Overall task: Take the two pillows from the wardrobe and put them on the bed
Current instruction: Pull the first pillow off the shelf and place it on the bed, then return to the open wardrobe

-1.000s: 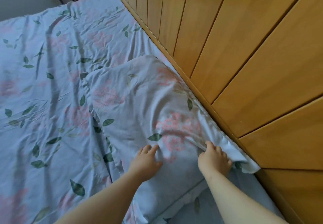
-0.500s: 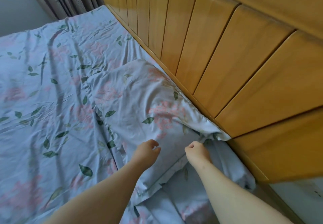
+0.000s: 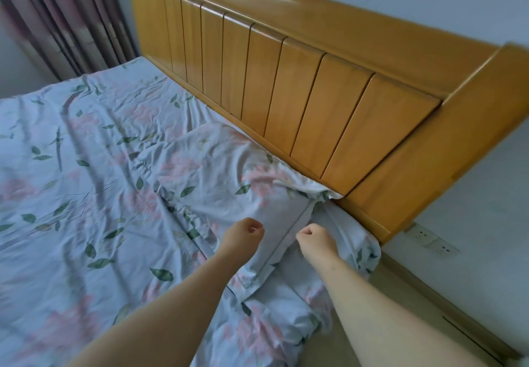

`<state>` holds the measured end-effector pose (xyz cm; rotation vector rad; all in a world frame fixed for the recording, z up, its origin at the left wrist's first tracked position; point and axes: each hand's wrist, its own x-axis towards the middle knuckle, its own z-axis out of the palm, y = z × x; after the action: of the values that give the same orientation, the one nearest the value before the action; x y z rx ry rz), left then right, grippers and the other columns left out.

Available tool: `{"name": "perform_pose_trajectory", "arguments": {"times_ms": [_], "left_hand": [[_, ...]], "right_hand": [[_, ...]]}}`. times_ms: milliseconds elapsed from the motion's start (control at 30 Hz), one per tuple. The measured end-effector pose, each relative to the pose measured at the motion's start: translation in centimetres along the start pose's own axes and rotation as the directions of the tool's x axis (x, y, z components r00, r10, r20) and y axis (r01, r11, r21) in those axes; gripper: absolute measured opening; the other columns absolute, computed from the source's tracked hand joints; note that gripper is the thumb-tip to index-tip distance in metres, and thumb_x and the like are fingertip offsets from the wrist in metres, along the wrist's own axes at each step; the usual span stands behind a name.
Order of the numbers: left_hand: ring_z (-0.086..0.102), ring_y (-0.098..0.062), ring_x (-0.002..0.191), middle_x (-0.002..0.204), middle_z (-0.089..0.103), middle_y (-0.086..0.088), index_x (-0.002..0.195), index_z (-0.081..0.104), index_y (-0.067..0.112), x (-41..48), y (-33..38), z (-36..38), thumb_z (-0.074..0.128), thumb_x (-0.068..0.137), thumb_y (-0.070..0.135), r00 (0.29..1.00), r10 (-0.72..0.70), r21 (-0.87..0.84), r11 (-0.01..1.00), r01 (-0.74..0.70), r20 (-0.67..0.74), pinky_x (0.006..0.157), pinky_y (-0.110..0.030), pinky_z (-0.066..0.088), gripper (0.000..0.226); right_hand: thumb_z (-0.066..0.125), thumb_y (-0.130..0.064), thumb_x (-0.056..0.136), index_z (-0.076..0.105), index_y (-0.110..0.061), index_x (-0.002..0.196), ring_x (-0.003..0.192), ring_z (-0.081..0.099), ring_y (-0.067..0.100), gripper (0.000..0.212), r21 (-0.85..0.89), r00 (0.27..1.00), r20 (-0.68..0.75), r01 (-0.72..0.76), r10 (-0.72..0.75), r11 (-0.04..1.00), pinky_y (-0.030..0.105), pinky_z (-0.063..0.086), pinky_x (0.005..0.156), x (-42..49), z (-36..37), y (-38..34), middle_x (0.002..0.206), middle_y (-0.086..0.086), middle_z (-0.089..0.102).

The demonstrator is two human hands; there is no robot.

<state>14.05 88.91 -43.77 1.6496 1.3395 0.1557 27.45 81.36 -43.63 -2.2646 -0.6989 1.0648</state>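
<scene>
One pillow (image 3: 217,178) in a pale blue cover with pink flowers and green leaves lies flat on the bed (image 3: 71,195), against the wooden headboard (image 3: 286,95) near the bed's right corner. The bed sheet has the same print. My left hand (image 3: 243,233) hovers over the pillow's near edge with fingers curled and nothing in it. My right hand (image 3: 316,240) is a loose fist just right of the pillow's corner, also holding nothing. No second pillow and no wardrobe are in view.
Patterned curtains (image 3: 65,23) hang at the far left behind the bed. A pale wall (image 3: 472,195) with a socket plate (image 3: 432,242) runs along the right. The sheet's corner hangs over the bed's right edge above a strip of floor (image 3: 400,295).
Both hands have let go of the pillow and pulled back, curling into loose fists. The view has risen and drawn back, so the whole headboard and the right wall now show.
</scene>
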Motion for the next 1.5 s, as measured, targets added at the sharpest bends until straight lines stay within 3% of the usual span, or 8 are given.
{"name": "perform_pose_trajectory", "arguments": {"times_ms": [133,400,567,667,900,1200,1367,1500], "left_hand": [[0.054,-0.019,0.087,0.106,0.063,-0.007,0.116,0.059,0.013,-3.6,-0.1,-1.3,0.047,0.094,0.026,0.999,0.035,-0.022,0.999,-0.035,-0.008,0.073,-0.026,0.041,0.028],[0.049,-0.012,0.063,0.082,0.057,0.000,0.110,0.060,0.013,-8.9,0.2,-2.4,0.047,0.094,0.025,0.997,0.071,-0.077,0.994,-0.073,-0.030,0.051,-0.020,0.039,0.024],[0.046,-0.013,0.060,0.089,0.060,-0.004,0.109,0.061,0.013,-12.3,0.3,-1.3,0.048,0.093,0.025,0.996,0.084,-0.089,0.992,-0.088,-0.042,0.053,-0.024,0.037,0.024],[0.045,-0.012,0.054,0.076,0.057,0.002,0.103,0.061,0.015,-14.1,0.3,-0.6,0.048,0.093,0.024,0.994,0.106,-0.101,0.989,-0.110,-0.041,0.049,-0.023,0.035,0.019],[0.051,-0.015,0.070,0.084,0.060,-0.002,0.095,0.059,0.018,-18.2,2.0,-0.4,0.047,0.093,0.020,0.975,0.219,-0.167,0.961,-0.221,-0.033,0.053,-0.022,0.037,0.012],[0.056,-0.015,0.075,0.079,0.060,0.006,0.100,0.059,0.022,-24.8,8.1,-2.0,0.048,0.093,0.022,0.844,0.535,-0.208,0.831,-0.516,0.044,0.065,-0.028,0.046,0.014],[0.060,-0.015,0.081,0.086,0.062,0.007,0.104,0.058,0.024,-30.7,11.2,-1.5,0.048,0.094,0.022,0.692,0.705,-0.257,0.705,-0.661,0.154,0.066,-0.026,0.049,0.014],[0.062,-0.015,0.087,0.086,0.062,0.006,0.107,0.060,0.018,-37.5,13.6,0.0,0.048,0.095,0.020,0.540,0.811,-0.377,0.583,-0.720,0.223,0.067,-0.024,0.047,0.017]], "right_hand": [[0.042,-0.015,0.092,0.044,-0.017,0.071,0.064,0.044,0.014,0.021,0.030,0.999,-0.033,0.008,-0.007,1.000,0.025,0.035,0.052,-4.3,0.1,0.1,0.073,0.000,0.048],[0.043,-0.018,0.093,0.055,-0.011,0.091,0.070,0.047,0.016,0.014,0.096,0.993,-0.097,0.074,-0.065,0.993,0.030,0.039,0.064,-9.7,-1.0,-0.1,0.078,0.001,0.052],[0.044,-0.018,0.092,0.058,-0.010,0.095,0.073,0.048,0.017,0.016,0.157,0.988,-0.132,0.096,-0.075,0.983,0.031,0.042,0.070,-12.7,-1.5,1.5,0.078,0.001,0.053],[0.045,-0.019,0.092,0.057,-0.013,0.093,0.070,0.047,0.013,0.014,0.198,0.987,-0.144,0.101,-0.073,0.975,0.029,0.041,0.066,-14.4,-1.8,2.7,0.080,0.001,0.053],[0.045,-0.019,0.092,0.057,-0.015,0.089,0.068,0.047,0.014,0.013,0.278,0.965,-0.245,0.158,-0.089,0.948,0.029,0.040,0.062,-20.0,-3.3,3.1,0.074,0.001,0.052],[0.046,-0.020,0.091,0.060,-0.018,0.091,0.077,0.053,0.017,0.014,0.334,0.801,-0.592,0.342,-0.087,0.878,0.028,0.042,0.065,-29.0,-6.7,0.6,0.076,-0.003,0.055],[0.050,-0.021,0.091,0.055,-0.026,0.077,0.095,0.060,0.024,0.016,0.333,0.627,-0.778,0.460,-0.035,0.823,0.035,0.045,0.078,-37.5,-8.8,1.0,0.087,-0.002,0.060],[0.048,-0.024,0.092,0.056,-0.030,0.081,0.092,0.062,0.020,0.015,0.252,0.478,-0.878,0.503,-0.023,0.827,0.033,0.050,0.079,-45.8,-10.5,2.8,0.090,-0.004,0.063]]}}
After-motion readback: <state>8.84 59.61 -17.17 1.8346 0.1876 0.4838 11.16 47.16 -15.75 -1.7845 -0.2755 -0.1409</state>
